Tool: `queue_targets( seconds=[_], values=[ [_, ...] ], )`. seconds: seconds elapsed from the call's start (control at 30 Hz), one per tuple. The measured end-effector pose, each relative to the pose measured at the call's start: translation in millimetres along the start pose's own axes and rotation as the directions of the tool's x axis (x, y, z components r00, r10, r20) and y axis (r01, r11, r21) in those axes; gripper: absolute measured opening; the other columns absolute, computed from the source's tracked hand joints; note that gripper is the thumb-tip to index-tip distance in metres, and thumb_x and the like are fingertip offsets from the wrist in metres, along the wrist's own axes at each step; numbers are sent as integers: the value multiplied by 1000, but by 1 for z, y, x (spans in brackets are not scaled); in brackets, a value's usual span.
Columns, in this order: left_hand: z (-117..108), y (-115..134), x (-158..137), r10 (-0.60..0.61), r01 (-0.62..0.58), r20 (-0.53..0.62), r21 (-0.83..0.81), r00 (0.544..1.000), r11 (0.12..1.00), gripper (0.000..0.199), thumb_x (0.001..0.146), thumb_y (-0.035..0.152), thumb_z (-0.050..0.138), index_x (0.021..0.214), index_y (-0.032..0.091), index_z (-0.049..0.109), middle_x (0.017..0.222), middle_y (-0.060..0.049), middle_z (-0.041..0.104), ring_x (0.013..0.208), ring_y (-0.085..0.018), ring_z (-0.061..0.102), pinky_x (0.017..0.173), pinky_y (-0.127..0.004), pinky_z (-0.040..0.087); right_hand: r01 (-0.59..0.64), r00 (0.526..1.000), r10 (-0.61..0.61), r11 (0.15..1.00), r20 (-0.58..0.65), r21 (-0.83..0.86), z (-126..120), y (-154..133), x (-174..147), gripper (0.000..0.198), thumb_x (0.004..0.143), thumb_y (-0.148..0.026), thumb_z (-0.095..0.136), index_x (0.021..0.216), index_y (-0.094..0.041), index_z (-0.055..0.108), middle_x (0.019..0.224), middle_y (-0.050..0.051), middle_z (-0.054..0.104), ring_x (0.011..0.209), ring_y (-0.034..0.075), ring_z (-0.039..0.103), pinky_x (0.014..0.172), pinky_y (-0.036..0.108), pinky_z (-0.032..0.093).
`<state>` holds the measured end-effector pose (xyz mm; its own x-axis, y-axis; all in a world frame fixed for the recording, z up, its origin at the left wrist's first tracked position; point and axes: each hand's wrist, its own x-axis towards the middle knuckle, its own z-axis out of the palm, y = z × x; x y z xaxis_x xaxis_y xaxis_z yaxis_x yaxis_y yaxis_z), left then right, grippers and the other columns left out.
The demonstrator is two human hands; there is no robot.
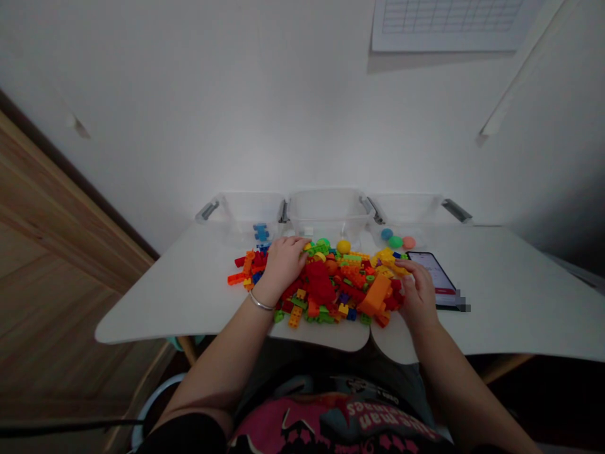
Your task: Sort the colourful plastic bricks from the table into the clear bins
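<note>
A heaped pile of colourful toy building bricks [350, 274] lies on the white table near its front edge. My left hand [285, 263], a silver bangle at its wrist, rests over the left part of the pile with its fingers stretched out. My right hand [418, 291] is at the pile's right edge, fingers apart and pointing toward the yellow bricks [385, 260]. An orange block [377, 294] and a big red piece [319, 282] lie on top of the heap. A yellow ball [343, 246] sits at its back. Some fingertips are hard to make out among the bricks.
Three clear plastic bins stand along the wall: the left bin [236, 205] holds blue pieces [261, 231], the middle bin [326, 203] a whitish piece, the right bin [411, 208] blue, green and pink balls [396, 242]. A phone [435, 274] lies right of the pile.
</note>
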<state>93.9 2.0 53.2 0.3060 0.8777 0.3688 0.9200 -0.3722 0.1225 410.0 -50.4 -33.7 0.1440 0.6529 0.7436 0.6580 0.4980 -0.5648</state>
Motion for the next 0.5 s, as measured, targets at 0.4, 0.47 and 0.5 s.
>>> queue_targets(
  seconds=[0.4, 0.47, 0.5],
  values=[
    [-2, 1, 12, -59, 60, 82, -2, 995, 998, 26, 86, 32, 65, 110, 23, 68, 107, -7, 74, 107, -28, 64, 100, -44, 42, -1, 1000, 1, 1000, 19, 4, 1, 0, 0, 28, 94, -39, 45, 105, -22, 65, 111, 10, 68, 109, 28, 59, 98, 50, 43],
    [-1, -2, 13, -48, 49, 72, -20, 996, 999, 23, 86, 31, 66, 107, 22, 68, 105, -7, 75, 105, -28, 65, 102, -45, 41, 4, 1000, -4, 1000, 30, -1, 1, 1, 0, 28, 94, -39, 45, 106, -22, 65, 111, 9, 68, 109, 28, 59, 97, 49, 43],
    [0, -3, 14, -40, 43, 69, -34, 997, 998, 23, 86, 30, 66, 107, 22, 68, 105, -7, 74, 105, -27, 66, 103, -46, 40, 8, 999, -8, 1000, 35, -2, 1, 1, 0, 29, 94, -40, 46, 106, -22, 65, 111, 9, 68, 109, 28, 59, 97, 49, 43]
  ],
)
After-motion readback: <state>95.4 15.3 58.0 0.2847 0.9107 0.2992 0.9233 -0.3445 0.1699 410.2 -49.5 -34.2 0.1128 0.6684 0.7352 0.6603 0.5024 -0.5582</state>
